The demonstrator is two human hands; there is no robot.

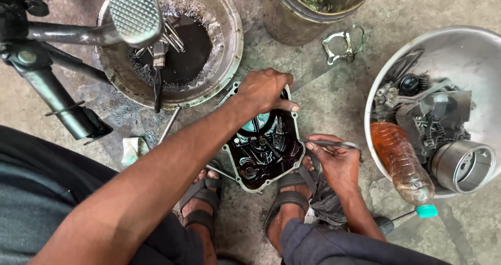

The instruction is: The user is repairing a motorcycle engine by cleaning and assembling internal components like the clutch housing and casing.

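Observation:
An oily engine cover (266,150) lies open side up on the concrete floor between my sandalled feet. My left hand (264,90) grips its far edge, fingers curled over the rim. My right hand (336,160) is closed on a thin metal tool (334,145), held level against the cover's right edge. A dark rag (327,202) lies under my right wrist.
A round pan of black oil (229,51) with tools in it stands at the back left, behind a motorcycle foot pedal (134,12). A white basin (469,56) at right holds engine parts and a plastic bottle of orange liquid (402,160). A gasket (339,45) and a rusty can (292,14) lie beyond.

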